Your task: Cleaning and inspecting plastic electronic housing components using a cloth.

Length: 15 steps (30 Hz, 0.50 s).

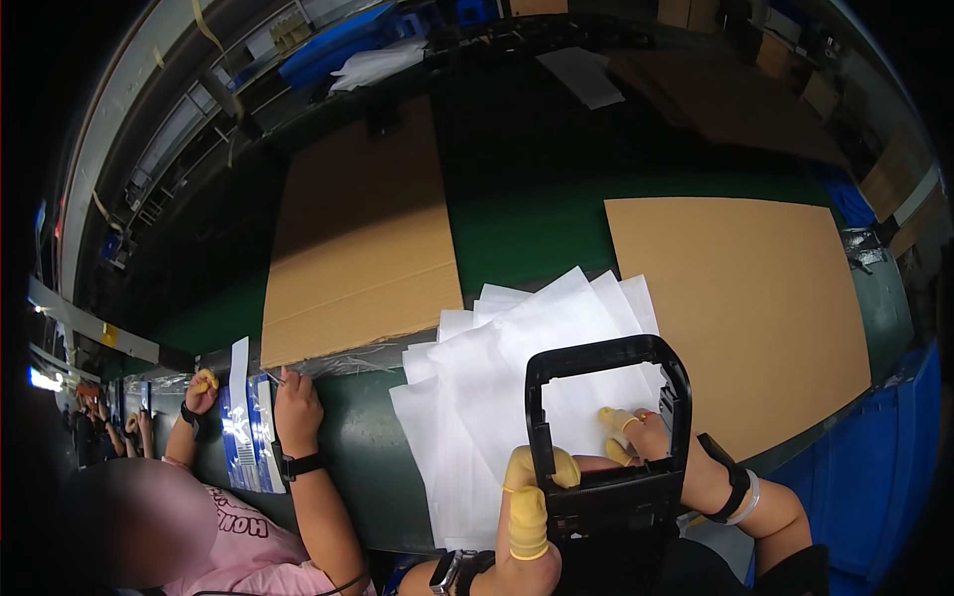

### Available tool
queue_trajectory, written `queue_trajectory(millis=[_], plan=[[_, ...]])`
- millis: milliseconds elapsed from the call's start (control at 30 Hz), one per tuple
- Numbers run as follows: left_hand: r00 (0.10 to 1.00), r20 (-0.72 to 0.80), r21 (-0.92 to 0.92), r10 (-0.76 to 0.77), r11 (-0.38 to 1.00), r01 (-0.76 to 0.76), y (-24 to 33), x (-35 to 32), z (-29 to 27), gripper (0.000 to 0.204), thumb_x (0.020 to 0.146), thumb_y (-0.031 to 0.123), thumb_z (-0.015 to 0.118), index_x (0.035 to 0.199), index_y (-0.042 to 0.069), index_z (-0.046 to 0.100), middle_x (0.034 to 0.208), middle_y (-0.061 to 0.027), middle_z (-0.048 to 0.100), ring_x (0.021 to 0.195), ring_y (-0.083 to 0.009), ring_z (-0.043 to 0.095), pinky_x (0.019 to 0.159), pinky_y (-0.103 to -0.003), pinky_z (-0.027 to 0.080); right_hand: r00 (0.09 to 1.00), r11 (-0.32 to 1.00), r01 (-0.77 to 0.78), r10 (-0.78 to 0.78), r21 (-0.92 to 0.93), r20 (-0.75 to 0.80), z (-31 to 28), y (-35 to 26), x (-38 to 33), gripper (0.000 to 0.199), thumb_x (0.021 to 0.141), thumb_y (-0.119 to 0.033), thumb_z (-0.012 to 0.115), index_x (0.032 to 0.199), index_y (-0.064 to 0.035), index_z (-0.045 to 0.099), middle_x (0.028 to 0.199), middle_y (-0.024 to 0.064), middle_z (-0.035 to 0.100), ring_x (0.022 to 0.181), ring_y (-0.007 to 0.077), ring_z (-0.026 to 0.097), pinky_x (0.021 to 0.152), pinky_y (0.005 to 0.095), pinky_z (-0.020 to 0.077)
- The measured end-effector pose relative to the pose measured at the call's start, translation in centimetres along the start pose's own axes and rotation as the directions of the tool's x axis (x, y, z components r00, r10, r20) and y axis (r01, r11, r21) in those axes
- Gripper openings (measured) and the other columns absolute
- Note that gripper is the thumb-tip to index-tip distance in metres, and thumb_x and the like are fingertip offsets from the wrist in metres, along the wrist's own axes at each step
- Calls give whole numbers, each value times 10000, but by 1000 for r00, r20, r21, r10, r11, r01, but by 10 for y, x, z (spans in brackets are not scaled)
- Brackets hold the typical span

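Observation:
A black plastic frame (608, 509) with a large rectangular opening stands tilted in front of me. My left hand (529, 512), with yellow finger covers, is closed around its lower left side. Through the opening shows my right hand (641, 434), also in yellow finger covers. It reaches behind the frame's right side and touches the top of a fanned pile of white sheets (497, 387). Its thumb and finger look apart, with nothing plainly between them. The frame's lower part runs down toward my body and is dark.
A large cardboard sheet (745, 308) lies right of the pile, another cardboard piece (363, 248) beyond it to the left. At left, a co-worker's hands (298, 407) are at a blue-and-white package (253, 437). A blue bin (874, 477) stands at the right edge.

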<state>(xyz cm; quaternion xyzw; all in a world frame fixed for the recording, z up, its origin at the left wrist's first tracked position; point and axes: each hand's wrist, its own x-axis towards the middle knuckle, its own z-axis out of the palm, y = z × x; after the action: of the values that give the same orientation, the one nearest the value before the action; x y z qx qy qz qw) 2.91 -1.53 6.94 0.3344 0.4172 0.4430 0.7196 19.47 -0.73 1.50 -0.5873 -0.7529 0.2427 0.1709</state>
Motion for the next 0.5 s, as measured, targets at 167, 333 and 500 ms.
queue_trajectory(millis=[167,333,500], plan=[[1000,5,16,31,999,-31,-4,-4,-4,393,866,279,573,1089,21,378,901,-111,550,802,-172,582,710,-295,492,1000,999,25,-25,-23,-2,-2,-2,2,142,717,-96,604,743,31,547,637,195,547,568,328,576,529,374,474],[998,15,32,67,997,-67,-4,-7,-5,396,863,273,578,1092,21,373,908,-119,556,809,-177,586,716,-299,494,1000,1000,23,-24,-15,-7,2,2,1,133,716,-91,602,730,28,545,633,189,546,565,325,575,523,375,471],[994,17,53,104,993,-105,4,-5,-12,400,861,266,583,1095,22,368,914,-128,563,815,-182,590,723,-302,496,999,999,23,-24,-35,-25,-7,-8,2,126,720,-92,595,732,25,550,644,189,550,578,323,577,538,378,474]])
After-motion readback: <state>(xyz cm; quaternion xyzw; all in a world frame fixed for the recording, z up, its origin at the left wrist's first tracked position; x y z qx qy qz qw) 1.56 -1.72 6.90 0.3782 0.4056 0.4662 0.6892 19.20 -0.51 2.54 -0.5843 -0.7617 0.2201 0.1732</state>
